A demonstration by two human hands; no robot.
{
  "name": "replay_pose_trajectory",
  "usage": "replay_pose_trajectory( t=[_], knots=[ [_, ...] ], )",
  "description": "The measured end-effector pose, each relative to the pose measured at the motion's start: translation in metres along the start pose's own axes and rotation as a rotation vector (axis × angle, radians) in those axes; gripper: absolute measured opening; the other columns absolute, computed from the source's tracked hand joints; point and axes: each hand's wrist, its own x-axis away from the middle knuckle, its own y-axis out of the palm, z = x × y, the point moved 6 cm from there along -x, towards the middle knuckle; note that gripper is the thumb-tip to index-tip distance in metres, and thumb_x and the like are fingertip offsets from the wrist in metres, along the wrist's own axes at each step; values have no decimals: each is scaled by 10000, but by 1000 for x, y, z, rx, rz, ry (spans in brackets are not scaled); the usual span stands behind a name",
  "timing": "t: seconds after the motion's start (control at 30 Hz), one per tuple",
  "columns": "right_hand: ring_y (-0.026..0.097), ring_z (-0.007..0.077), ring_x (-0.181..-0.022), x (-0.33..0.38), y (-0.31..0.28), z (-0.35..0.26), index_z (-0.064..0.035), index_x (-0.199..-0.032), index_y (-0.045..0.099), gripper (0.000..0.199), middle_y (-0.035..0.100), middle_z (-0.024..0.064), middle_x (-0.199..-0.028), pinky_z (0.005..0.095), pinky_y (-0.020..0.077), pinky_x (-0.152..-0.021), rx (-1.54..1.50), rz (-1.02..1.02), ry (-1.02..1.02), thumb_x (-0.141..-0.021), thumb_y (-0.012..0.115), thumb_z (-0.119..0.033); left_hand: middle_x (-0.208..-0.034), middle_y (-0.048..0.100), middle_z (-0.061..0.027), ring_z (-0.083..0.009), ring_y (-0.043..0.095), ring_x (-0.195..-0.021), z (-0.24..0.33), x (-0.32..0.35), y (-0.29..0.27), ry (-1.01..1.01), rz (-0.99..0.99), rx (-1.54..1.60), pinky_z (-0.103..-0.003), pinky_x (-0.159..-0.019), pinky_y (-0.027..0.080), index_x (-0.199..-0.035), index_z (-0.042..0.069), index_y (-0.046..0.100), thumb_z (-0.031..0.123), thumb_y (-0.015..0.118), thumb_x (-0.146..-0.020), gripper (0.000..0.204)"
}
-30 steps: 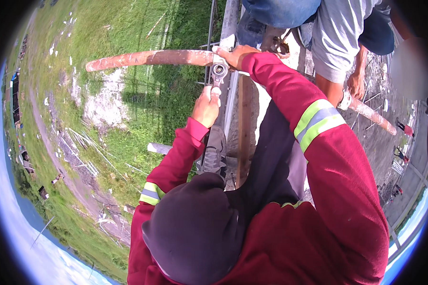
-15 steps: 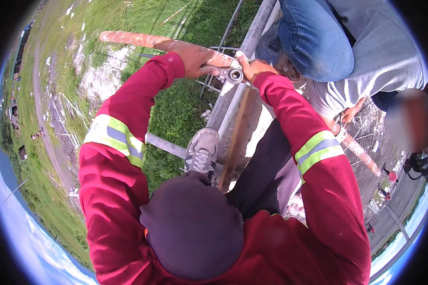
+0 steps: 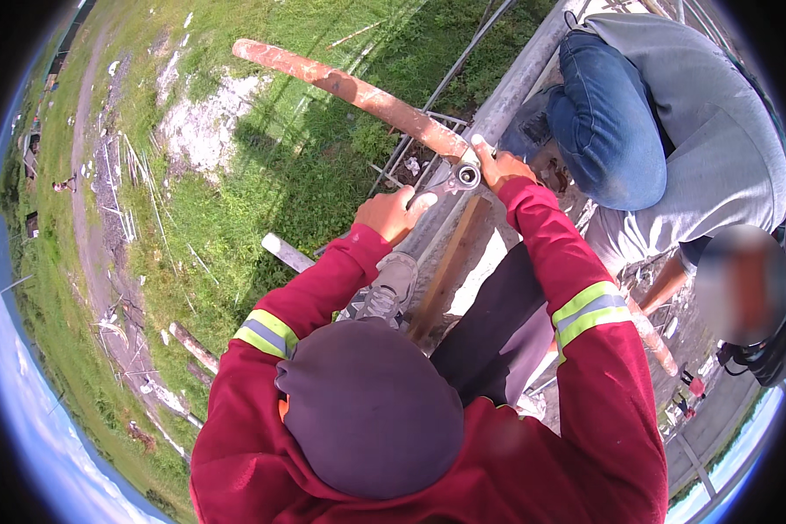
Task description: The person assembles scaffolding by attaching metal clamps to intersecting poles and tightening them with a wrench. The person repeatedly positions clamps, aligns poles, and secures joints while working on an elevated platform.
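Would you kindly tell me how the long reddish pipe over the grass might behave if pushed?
The reddish pipe is probably stiff, since its long span juts out with no prop in view. A push on its far end would likely lever against the end near the right hand. Its round shape suggests it might roll if laid loose.
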Motion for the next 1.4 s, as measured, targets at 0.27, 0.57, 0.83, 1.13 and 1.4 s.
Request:
replay_pose_trajectory(
  t=[0.27, 0.57, 0.83, 1.13, 1.4],
  knots=[
    [554, 397, -1133, 7, -2, -7, -67, -1190, 622, 809, 598, 253, -1165, 489, 389, -985, 23, 53, -2, -840, 291, -717, -611, 617, -79, -309, 630, -572, 24, -103, -56, 1053, 131, -548, -416, -501, 501, -874, 137, 598, 619, 471, -866, 498],
    [571, 402, -1103, -3, 5, -2, -28, -1173, 625, 834, 601, 281, -1131, 462, 418, -965, 58, 37, 15, -834, 294, -715, -614, 598, -106, -341, 621, -583, 21, -18, -31, 316, 78, -204, -437, -501, 482, -853, 123, 562, 600, 500, -859, 481],
    [594, 420, -1049, -5, 11, -3, 5, -1105, 648, 838, 635, 277, -1041, 477, 444, -914, 46, 77, -21, -832, 315, -714, -600, 614, -85, -332, 622, -584, 20, -95, -48, 949, 7, -513, -436, -504, 488, -889, 151, 587, 604, 500, -855, 463],
    [575, 415, -1073, -5, 13, -7, -40, -1117, 651, 822, 628, 273, -1063, 495, 380, -973, 103, 156, -13, -834, 292, -723, -735, 657, -124, -322, 656, -694, 8, -85, -48, 649, 13, -492, -430, -609, 517, -904, 145, 627, 707, 427, -820, 603],
    [584, 402, -1057, -11, 15, -6, -56, -1146, 641, 852, 634, 271, -1041, 449, 421, -930, 91, 177, -37, -821, 270, -752, -591, 597, -173, -384, 622, -583, -17, -20, 9, 183, -87, -105, -493, -549, 500, -913, 88, 543, 612, 382, -911, 548]
  ],
)
